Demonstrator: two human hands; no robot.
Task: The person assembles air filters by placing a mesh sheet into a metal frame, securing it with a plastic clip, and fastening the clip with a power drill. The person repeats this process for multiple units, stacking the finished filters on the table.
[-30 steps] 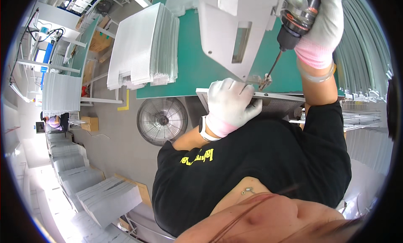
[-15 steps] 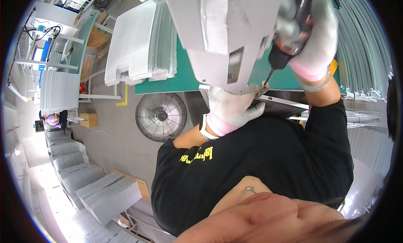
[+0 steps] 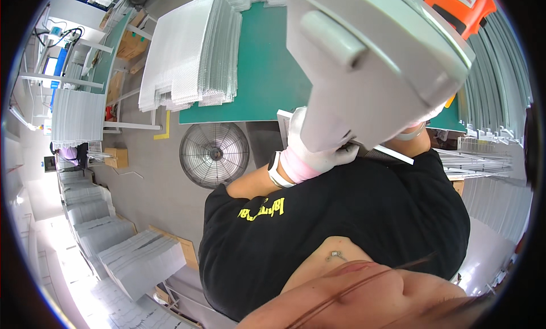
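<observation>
A big light grey casing (image 3: 364, 84) fills the upper middle, close to the view. My left hand (image 3: 315, 150), in a white glove with a pink cuff, is at its lower left edge. Its fingers curl over a framed mesh panel (image 3: 392, 154), a pale rim with dark mesh, mostly covered by hand and casing. Behind the casing's right side only the wrist edge of my right hand (image 3: 424, 119) shows; its fingers are hidden. Beyond the casing, at upper right, part of an orange and black tool (image 3: 463, 10) shows. Whether my right hand touches it cannot be seen.
A stack of pale mesh sheets (image 3: 182, 50) stands on the green table (image 3: 261, 61). Below the table's edge is a round floor fan (image 3: 214, 154). Long grey strips (image 3: 489, 73) stand at right. More stacked panels (image 3: 139, 261) line the lower left; a person (image 3: 71, 154) is far left.
The casing has shifted right and turned, now covering most of my right hand. The power screwdriver's bit is out of sight; an orange tool part shows at upper right. My left hand stays low.
</observation>
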